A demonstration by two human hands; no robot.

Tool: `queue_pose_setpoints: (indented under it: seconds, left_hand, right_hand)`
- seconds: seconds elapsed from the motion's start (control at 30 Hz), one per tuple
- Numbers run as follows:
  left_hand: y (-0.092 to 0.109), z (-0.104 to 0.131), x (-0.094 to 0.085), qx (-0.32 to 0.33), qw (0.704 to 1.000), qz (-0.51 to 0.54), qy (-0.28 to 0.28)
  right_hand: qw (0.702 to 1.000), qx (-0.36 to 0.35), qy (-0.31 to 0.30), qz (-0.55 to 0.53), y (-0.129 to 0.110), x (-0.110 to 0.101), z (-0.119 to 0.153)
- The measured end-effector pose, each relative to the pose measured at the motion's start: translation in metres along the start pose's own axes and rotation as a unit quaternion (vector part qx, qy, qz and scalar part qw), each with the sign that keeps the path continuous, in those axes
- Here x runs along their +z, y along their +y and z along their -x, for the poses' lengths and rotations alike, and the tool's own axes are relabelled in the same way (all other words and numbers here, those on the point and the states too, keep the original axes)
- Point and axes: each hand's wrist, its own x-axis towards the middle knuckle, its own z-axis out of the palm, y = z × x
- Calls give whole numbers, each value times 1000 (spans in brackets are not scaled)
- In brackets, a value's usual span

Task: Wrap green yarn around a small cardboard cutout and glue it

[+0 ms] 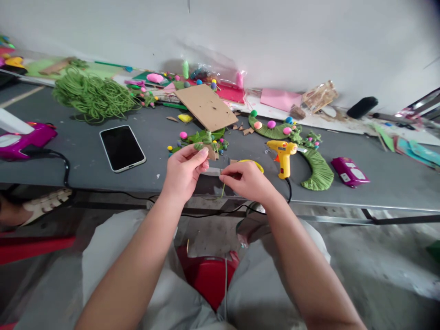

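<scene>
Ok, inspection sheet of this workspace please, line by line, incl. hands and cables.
Surface: grey table, light specks
Things: card piece with green yarn on it; green strand; glue gun beside green crescent
Clutter: phone, yarn heap, cardboard, purple pack
Hands: left hand holds card piece; right hand pinches green strand
Cables: glue gun's black cord drops over front edge
Spills: nothing seen
Surroundings: pale wall behind; another person's foot at left
</scene>
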Motion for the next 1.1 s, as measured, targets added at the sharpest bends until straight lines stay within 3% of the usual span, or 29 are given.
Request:
queue_pose_setpoints:
  seconds: [0.17,0.3,0.4,0.5,0.73,0.83,0.93,1.1]
  left_hand:
    - [-6,3,1,78,993,-54,75]
    - [-8,5,3,100,987,-94,79]
    - [-6,4,3,57,996,-49,53]
    - [-1,2,2,-10,1000,-19,-11]
    - [11,9,-1,-123,981,-30,-145]
    - [9,11,-1,-103,970,-143,-165]
    - [4,10,-2,-57,957,-246,-140]
    - [-8,9,-2,-17,956,-275,-100]
  right_hand:
    - [999,-28,-40,12,-4,-1,3]
    - [998,-38,-52,1,-7,-3,4]
    - [997,-45,-56,1,-6,-3,4]
    - [999,-26,-39,11,-1,-4,3]
    - [998,49,33,-24,14,-17,-3]
    - [993,78,87,-31,18,-27,-5]
    - [984,103,134,-58,18,-34,-4]
    - [981,91,151,-76,6,-34,0]
